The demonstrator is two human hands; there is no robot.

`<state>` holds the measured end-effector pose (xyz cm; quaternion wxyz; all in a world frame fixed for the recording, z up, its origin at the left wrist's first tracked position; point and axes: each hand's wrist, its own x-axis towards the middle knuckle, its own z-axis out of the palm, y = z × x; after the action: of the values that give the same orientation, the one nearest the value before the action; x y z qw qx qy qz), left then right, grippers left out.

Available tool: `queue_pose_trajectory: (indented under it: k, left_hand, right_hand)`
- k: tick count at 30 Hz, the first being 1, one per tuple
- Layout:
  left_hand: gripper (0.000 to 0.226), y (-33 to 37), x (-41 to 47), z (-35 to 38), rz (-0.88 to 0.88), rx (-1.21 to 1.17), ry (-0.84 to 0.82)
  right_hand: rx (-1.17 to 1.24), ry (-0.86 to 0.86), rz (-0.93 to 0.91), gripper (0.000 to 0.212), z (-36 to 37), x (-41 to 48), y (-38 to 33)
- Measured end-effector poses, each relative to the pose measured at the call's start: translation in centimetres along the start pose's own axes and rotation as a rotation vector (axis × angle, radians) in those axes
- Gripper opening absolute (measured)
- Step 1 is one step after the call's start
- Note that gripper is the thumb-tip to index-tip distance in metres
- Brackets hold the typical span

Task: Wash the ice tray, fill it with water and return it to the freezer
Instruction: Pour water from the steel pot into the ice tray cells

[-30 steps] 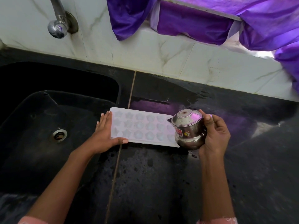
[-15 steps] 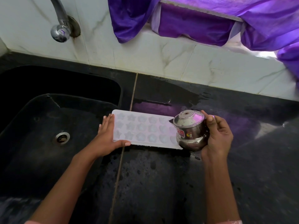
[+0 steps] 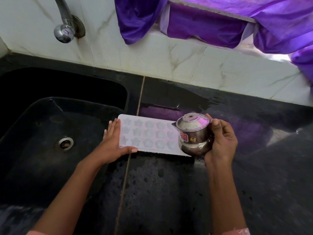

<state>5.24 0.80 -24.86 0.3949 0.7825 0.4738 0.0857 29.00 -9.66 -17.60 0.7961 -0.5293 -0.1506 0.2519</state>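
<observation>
A white ice tray point(image 3: 149, 134) with star and flower shaped cells lies flat on the black counter, just right of the sink. My left hand point(image 3: 112, 143) grips its left end, thumb along the near edge and fingers along the short side. My right hand point(image 3: 221, 141) holds a small steel pot point(image 3: 193, 133) with red stickers over the tray's right end. The pot is tilted left, its spout pointing at the cells. The pot hides the tray's right end.
The black sink point(image 3: 50, 133) with its drain point(image 3: 65, 143) lies to the left. A chrome tap point(image 3: 65, 29) juts from the white tiled wall. Purple cloth point(image 3: 203, 21) hangs over the ledge behind. The wet black counter point(image 3: 169, 192) spreads in front and to the right.
The view has shifted slightly. Both hands, the tray and the pot keep nearly the same places, with the pot a little more upright over the tray's right end.
</observation>
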Motion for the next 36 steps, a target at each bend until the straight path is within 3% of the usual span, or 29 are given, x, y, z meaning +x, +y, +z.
queue_pose_trajectory:
  k: [9, 20, 36]
  left_hand:
    - [0.116, -0.2, 0.0, 0.1, 0.002, -0.009, 0.011]
    - [0.116, -0.3, -0.1, 0.2, 0.008, -0.012, 0.026]
    - [0.115, -0.3, -0.1, 0.3, 0.013, 0.004, 0.034]
  right_hand:
    - [-0.055, -0.038, -0.003, 0.014, 0.8, -0.6, 0.2]
    - [-0.141, -0.043, -0.024, 0.016, 1.1, -0.9, -0.1]
    - [0.038, -0.042, 0.033, 0.024, 1.5, -0.5, 1.1]
